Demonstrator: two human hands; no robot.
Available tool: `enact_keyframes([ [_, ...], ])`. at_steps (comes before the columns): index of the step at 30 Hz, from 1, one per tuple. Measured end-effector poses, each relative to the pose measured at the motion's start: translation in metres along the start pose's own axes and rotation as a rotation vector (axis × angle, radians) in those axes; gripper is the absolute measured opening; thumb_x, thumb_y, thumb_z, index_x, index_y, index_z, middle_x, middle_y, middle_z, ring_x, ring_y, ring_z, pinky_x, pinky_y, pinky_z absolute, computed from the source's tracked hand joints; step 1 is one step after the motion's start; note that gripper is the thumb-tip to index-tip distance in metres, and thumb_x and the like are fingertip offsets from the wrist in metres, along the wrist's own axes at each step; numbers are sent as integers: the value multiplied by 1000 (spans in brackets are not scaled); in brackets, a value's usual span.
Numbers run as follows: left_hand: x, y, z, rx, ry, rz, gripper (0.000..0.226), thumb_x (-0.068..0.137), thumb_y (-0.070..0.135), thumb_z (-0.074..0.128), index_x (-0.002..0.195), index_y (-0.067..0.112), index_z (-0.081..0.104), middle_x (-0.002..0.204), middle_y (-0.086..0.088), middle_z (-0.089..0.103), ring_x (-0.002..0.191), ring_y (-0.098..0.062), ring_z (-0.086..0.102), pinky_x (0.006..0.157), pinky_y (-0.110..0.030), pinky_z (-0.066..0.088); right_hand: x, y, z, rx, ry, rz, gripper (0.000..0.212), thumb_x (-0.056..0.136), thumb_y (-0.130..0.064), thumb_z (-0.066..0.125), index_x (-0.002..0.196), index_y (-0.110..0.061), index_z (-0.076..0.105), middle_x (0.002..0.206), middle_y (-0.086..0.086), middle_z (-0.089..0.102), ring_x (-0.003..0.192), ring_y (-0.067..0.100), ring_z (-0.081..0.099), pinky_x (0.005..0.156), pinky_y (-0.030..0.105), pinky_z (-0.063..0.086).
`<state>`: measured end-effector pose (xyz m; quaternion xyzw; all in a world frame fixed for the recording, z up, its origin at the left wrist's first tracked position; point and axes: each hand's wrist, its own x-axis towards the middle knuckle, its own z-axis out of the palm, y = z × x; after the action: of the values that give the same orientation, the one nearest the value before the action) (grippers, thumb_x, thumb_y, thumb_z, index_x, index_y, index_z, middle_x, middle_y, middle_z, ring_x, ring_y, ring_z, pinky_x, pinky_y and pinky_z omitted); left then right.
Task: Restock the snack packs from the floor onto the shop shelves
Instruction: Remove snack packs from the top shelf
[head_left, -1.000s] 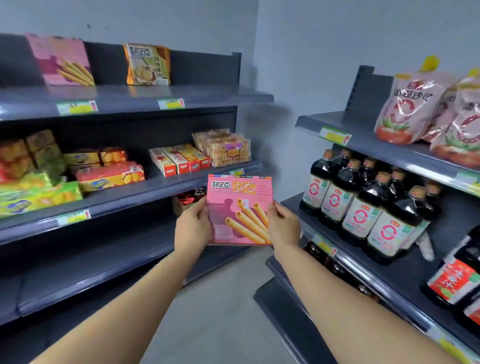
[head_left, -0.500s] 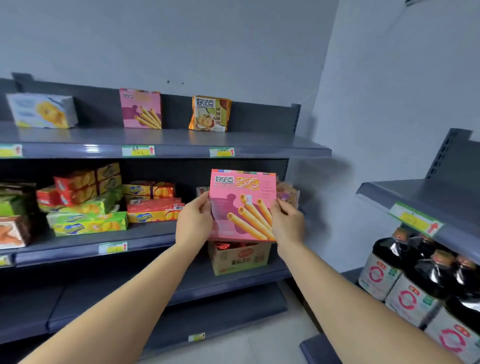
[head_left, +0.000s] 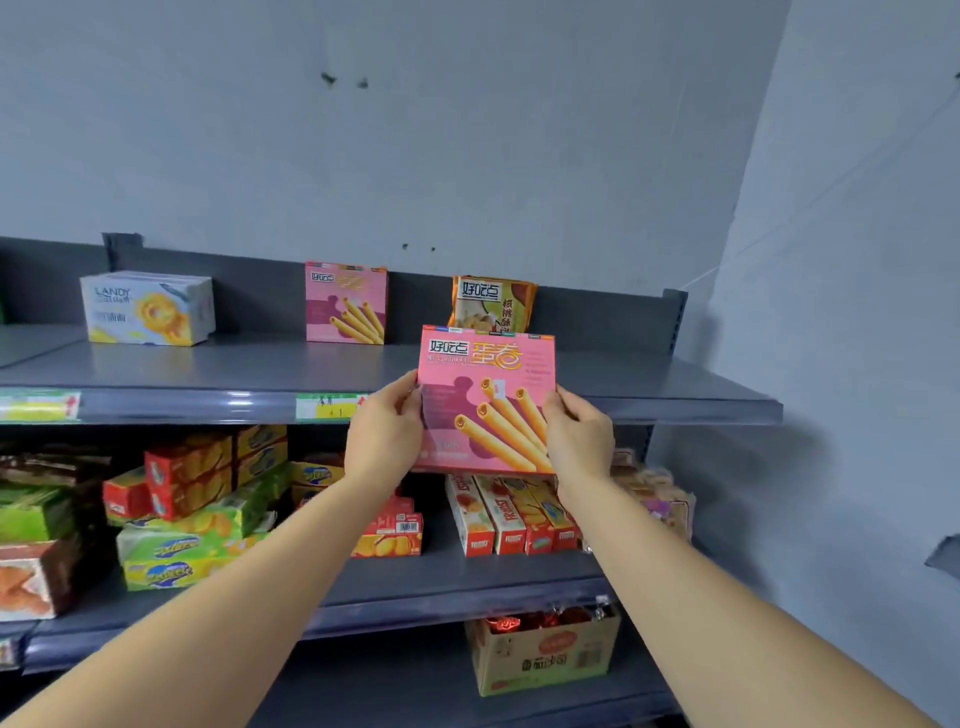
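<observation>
Head view: the pink box (head_left: 485, 364) hangs upright before the top shelf's (head_left: 649, 387) front edge, face toward the camera. It is nearly square, with no clear long axis. The left hand (head_left: 384, 431) and right hand (head_left: 579, 436) pinch its sides. A twin (head_left: 346, 302) is already shelved at far left; this one is not yet placed.

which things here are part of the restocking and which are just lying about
In the job: pink egg-roll box, held by left hand and right hand; top shelf; matching pink box there.
Just there: LANDY box, orange snack bag, cardboard carton.
</observation>
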<state>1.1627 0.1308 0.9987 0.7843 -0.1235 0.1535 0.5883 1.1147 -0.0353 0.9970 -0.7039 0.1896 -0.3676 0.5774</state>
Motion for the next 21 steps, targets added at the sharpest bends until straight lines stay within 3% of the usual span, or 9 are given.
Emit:
enact_keyframes([
  [3,36,-2,-7,24,23,46,38,103,28,38,138,24,51,123,1,63,91,-9,53,58,-19,43,23,-7,32,11,-11,-18,31,97,-33,53,123,-22,66,120,-6,67,111,15,61,98,42,51],
  [9,108,-17,-20,65,92,30,38,101,24,41,137,21,52,132,-3,60,114,-24,56,94,-37,48,72,-16,94,6,-46,-55,32,96,-35,54,124,-22,65,119,-6,67,111,15,60,97,40,52],
  [14,164,-33,-24,61,134,23,38,101,24,42,137,24,52,129,-1,62,109,-24,59,93,-41,51,120,-16,145,38,-99,-75,33,96,-34,55,126,-22,64,118,-11,64,108,10,55,95,34,50],
  [16,188,-42,-25,77,156,25,37,100,23,43,136,24,54,126,0,64,107,-22,60,91,-40,52,140,-12,168,38,-128,-102,31,96,-35,54,121,-23,67,111,-7,67,96,10,55,79,30,51],
  [18,211,-50,-26,81,173,23,36,99,22,44,133,25,56,124,1,65,103,-21,62,88,-37,53,158,-9,189,14,-154,-120,31,96,-37,53,118,-22,69,98,-5,66,82,9,52,61,23,42],
  [21,243,-61,-28,82,184,12,35,97,18,45,127,24,62,115,-1,69,101,-23,64,88,-40,54,179,-6,217,14,-184,-120,32,97,-33,54,125,-21,64,114,-6,66,94,9,54,71,24,44],
])
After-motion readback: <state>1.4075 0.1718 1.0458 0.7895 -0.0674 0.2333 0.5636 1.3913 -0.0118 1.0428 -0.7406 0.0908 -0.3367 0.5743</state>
